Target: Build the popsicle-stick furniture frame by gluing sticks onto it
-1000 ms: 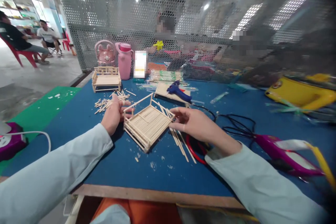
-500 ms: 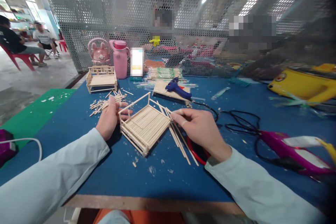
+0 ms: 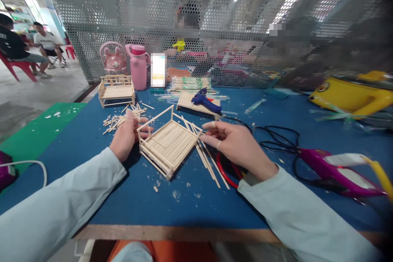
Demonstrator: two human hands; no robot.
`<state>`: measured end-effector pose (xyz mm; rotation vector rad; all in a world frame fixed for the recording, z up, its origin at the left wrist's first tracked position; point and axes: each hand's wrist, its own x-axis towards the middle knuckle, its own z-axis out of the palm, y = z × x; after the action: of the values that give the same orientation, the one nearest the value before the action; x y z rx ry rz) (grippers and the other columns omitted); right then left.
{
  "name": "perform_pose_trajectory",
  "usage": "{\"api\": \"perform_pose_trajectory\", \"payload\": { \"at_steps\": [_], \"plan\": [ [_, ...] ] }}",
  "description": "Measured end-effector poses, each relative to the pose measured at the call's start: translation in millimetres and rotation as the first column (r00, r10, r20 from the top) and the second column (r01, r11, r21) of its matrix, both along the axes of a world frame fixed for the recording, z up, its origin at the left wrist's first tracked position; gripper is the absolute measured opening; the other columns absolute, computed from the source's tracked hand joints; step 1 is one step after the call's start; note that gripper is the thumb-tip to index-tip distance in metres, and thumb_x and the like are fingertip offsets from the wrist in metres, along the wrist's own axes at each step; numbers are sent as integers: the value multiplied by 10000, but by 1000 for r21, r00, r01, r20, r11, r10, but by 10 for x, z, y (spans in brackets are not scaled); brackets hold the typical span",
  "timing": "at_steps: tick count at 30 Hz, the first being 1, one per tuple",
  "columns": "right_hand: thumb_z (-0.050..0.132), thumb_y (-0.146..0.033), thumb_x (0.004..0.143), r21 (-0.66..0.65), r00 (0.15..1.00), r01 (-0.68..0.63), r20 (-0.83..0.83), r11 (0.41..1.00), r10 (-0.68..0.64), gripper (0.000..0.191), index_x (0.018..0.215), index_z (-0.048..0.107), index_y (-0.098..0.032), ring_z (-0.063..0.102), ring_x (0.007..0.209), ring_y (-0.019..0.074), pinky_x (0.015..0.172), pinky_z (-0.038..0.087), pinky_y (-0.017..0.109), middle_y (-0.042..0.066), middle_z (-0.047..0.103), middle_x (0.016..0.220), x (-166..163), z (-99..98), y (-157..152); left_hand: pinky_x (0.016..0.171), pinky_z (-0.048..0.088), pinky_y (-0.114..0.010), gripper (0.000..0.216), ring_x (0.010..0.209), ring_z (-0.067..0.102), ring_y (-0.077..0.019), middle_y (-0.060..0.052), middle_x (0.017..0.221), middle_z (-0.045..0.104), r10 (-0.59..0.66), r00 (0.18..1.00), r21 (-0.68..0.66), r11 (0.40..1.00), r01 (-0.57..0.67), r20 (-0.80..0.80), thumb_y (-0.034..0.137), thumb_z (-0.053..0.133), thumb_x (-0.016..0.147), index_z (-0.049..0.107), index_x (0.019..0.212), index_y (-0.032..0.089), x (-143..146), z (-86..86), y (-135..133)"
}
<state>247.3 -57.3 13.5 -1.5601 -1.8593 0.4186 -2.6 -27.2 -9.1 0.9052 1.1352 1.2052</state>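
I've got one stick frame (image 3: pixel 172 141) on the table (image 3: pixel 123 208), long axis pointing far-right. Left hand (image 3: pixel 125 136) loosely open beside it, right hand (image 3: pixel 238 144) half-curled at its right corner; can't tell if that's pinching.

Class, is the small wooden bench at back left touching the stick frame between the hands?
Apart: the head view plainly shows blue tabletop and loose short sticks between the bench and the stick frame.

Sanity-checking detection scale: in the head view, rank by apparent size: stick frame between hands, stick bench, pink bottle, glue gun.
1. Stick frame
2. Stick bench, pink bottle: too alike to rank
3. Glue gun
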Motion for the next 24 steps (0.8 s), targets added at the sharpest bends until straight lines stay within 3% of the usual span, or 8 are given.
{"api": "perform_pose_trajectory", "payload": {
  "at_steps": [7, 19, 24],
  "plan": [
    [518, -351, 786, 74, 998, -20, 67, 997, 15, 221, 723, 668, -201, 587, 543, 147, 533, 430, 252, 3, 658, 600, -93, 45, -31, 487, 462, -247, 589, 495, 602, -141, -86, 669, 660, -25, 999, -3, 1000, 25, 28, 608, 252, 852, 569, 903, 114, -12, -6, 10],
    [506, -330, 789, -21, 999, -12, -39, 1000, 11, 226, 669, 641, -194, 554, 481, 121, 516, 431, 235, -5, 632, 560, -123, 46, -28, 455, 440, -228, 590, 466, 579, -124, -80, 661, 658, -15, 1000, -4, 1000, 15, 22, 631, 290, 832, 573, 891, 116, -7, -13, 21],
    [511, -319, 785, 0, 999, 12, -32, 1000, -12, 231, 640, 640, -193, 576, 510, 130, 558, 447, 245, 3, 639, 561, -149, 33, -11, 482, 458, -235, 595, 496, 592, -131, -85, 666, 655, -34, 999, -18, 999, 34, 18, 607, 240, 856, 572, 872, 113, -9, -19, 32]
  ]
}}
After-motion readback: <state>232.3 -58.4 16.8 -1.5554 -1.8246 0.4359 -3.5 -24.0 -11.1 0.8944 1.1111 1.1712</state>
